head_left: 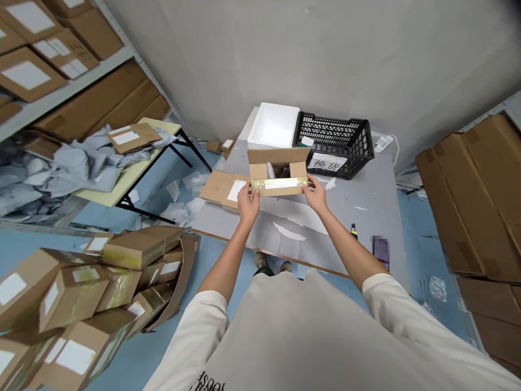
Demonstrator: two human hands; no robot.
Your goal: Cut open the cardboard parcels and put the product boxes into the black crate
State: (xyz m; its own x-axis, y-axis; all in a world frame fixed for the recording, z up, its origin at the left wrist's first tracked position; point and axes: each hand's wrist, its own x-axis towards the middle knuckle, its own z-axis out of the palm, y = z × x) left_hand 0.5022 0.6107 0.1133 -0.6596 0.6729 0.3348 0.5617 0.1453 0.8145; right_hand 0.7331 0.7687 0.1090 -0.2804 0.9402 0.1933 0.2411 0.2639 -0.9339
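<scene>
An open cardboard box (pixel 278 163) stands on the grey table (pixel 366 217), its far flap upright and something white and dark inside. My left hand (pixel 248 200) grips the left end of the near flap (pixel 279 186), which carries yellowish tape. My right hand (pixel 314 193) pinches the right end of the same flap. Both hands are closed on the flap's edge. A flat cardboard box with a white label (pixel 222 188) lies just left of the open box.
Behind the box sit a white foam box (pixel 274 125) and a black plastic crate (pixel 334 142) with a paper sign. A pile of labelled boxes (pixel 81 293) covers the floor at left. Flattened cartons (pixel 476 195) lean at right. Side table (pixel 134 168) with grey bags at left.
</scene>
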